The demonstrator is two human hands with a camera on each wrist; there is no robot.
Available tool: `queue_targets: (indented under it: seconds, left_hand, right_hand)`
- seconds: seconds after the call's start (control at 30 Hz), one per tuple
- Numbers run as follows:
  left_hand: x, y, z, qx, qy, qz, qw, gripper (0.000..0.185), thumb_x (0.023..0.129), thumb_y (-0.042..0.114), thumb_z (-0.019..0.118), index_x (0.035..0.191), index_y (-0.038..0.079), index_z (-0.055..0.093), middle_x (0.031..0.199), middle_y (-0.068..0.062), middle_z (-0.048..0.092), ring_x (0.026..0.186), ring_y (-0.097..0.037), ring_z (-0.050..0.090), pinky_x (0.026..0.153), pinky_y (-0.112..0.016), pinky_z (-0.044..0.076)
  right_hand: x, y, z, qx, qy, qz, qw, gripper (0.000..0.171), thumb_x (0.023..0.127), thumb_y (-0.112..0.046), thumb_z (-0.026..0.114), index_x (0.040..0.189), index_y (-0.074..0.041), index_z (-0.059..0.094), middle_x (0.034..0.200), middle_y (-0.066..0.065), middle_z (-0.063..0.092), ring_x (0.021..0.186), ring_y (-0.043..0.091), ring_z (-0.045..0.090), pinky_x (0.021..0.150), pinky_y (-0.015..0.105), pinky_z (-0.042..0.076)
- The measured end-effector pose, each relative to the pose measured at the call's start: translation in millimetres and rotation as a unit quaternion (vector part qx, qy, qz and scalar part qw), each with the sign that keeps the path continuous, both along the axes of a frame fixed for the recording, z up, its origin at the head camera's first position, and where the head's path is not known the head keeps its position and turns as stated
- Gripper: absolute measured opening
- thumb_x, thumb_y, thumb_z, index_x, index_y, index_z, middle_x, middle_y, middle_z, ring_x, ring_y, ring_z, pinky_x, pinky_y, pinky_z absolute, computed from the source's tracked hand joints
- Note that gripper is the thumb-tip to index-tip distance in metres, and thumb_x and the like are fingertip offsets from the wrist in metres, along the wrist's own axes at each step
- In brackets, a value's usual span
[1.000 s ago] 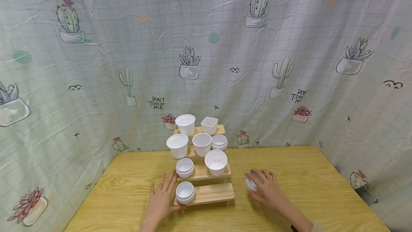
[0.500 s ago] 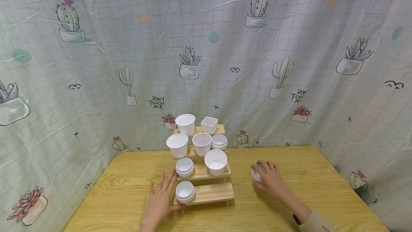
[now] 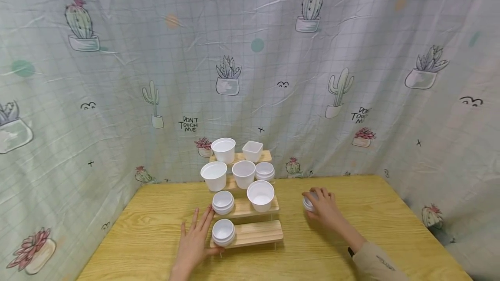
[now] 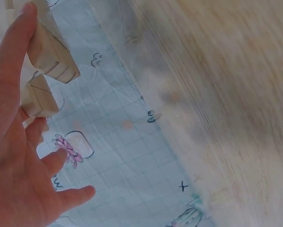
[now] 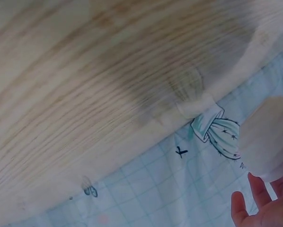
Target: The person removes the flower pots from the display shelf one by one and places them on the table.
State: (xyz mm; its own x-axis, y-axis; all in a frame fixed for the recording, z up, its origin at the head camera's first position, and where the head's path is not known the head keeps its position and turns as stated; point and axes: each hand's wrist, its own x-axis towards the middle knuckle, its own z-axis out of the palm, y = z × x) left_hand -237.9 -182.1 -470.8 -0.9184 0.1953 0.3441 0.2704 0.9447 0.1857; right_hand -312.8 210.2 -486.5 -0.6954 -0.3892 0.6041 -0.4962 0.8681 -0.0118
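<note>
My right hand (image 3: 325, 208) grips a small round white pot (image 3: 308, 203) over the table, to the right of a tiered wooden stand. In the right wrist view, the fingertips lie along the edge of the pot (image 5: 267, 139). My left hand (image 3: 194, 240) rests against the left side of the stand, fingers spread and mostly straight, the thumb at the lowest shelf (image 3: 259, 232). One finger lies along a wooden shelf end (image 4: 56, 59) in the left wrist view. A ridged round white pot (image 3: 223, 232) sits on the lowest shelf's left end.
Another ridged pot (image 3: 223, 202) and a tapered white cup (image 3: 260, 195) share the second shelf. Higher up are several more white pots, including a square one (image 3: 252, 151) on top. A cactus-print curtain (image 3: 258, 99) hangs behind the wooden table (image 3: 156, 220).
My right hand has moved back across the table, away from me, with the white pot in its grip. The left hand and the pots on the stand have stayed in place.
</note>
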Motion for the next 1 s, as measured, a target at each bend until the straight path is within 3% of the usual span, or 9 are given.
queue_targets:
  seconds: [0.47, 1.0]
  left_hand:
    - [1.0, -4.3, -1.2, 0.003, 0.0, 0.006, 1.0, 0.115, 0.048, 0.056, 0.076, 0.143, 0.024, 0.02, 0.149, 0.005, 0.021, 0.135, -0.035, 0.021, 0.099, -0.069, 0.016]
    - [0.5, -0.6, -0.5, 0.0, -0.008, 0.002, 1.0, 0.116, 0.048, 0.056, 0.075, 0.143, 0.022, 0.019, 0.149, 0.003, 0.02, 0.136, -0.035, 0.018, 0.099, -0.069, 0.015]
  right_hand:
    - [-25.3, -12.9, 3.8, 0.0, -0.008, -0.028, 1.0, 0.049, 0.067, -0.022, 0.077, 0.112, -0.016, 0.058, 0.111, 0.012, 0.054, 0.095, 0.033, 0.046, 0.065, 0.048, 0.035]
    - [-44.3, -14.7, -2.0, -0.004, -0.093, -0.051, 0.994, 0.042, 0.073, -0.022, 0.071, 0.112, -0.016, 0.056, 0.113, 0.014, 0.053, 0.104, 0.036, 0.045, 0.071, 0.053, 0.034]
